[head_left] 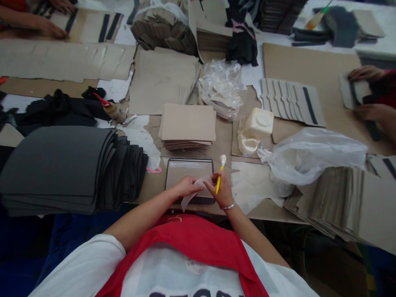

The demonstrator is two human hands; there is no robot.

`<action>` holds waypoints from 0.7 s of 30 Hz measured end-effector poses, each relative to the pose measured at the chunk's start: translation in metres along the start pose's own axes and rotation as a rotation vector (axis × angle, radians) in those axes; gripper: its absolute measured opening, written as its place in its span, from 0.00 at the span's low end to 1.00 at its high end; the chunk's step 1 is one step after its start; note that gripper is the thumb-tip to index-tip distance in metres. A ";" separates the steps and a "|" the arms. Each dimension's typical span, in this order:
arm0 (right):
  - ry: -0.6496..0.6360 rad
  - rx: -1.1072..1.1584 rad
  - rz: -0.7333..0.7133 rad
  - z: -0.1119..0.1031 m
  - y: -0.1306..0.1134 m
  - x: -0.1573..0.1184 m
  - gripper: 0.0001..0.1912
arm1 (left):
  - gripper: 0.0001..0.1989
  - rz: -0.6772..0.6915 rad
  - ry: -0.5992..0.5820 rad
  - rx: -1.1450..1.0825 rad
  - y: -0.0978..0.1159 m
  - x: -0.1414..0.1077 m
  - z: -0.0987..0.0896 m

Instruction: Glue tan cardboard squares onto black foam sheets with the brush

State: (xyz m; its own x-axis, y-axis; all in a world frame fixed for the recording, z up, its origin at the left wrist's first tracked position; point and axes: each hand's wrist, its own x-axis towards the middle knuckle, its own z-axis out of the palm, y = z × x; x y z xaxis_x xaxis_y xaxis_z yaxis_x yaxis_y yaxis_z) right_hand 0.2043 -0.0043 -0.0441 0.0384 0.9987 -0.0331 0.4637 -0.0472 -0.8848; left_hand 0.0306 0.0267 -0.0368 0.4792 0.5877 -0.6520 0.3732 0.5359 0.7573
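Observation:
In front of me lies a board with a dark border point(189, 173), pale strips along its far edge. Above its near right part, my left hand point(186, 187) pinches a thin translucent white strip point(188, 201) that hangs down toward me. My right hand point(223, 192) is closed around a yellow brush point(219, 179), bristles up and coated in white. Its thumb and fingertips also meet the strip's other end. Just beyond the board rises a stack of beige cards point(188, 124). A cut-open white plastic jug point(257, 126) with whitish paste lies to the right of that stack.
Dark grey sheets point(54, 161) are piled at left. At right are a clear plastic bag point(314, 154) and a stack of grey boards point(339, 201). A glue bottle with a red tip point(113, 110) lies left of the cards. Co-workers' hands point(370, 91) work at right and far left.

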 end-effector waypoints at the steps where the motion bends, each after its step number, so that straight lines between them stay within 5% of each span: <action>1: 0.008 -0.066 -0.005 0.005 0.004 0.003 0.20 | 0.15 -0.011 0.015 0.032 0.000 0.000 -0.005; 6: 0.177 -0.267 -0.028 0.014 0.020 0.020 0.13 | 0.13 -0.057 0.137 -0.001 -0.012 -0.007 -0.043; 11: 0.242 -0.360 -0.038 0.015 0.037 0.039 0.13 | 0.13 -0.122 0.403 -0.073 -0.032 -0.012 -0.082; 21: 0.143 -0.447 -0.022 0.042 0.065 0.058 0.15 | 0.12 -0.125 0.766 0.250 -0.047 0.013 -0.101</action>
State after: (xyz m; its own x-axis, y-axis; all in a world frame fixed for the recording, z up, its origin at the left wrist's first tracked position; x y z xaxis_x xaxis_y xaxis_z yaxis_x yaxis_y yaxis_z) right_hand 0.1996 0.0513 -0.1235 0.1317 0.9884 0.0757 0.8001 -0.0609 -0.5968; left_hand -0.0609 0.0709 -0.0848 -0.2202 0.8322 -0.5089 0.5974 0.5275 0.6041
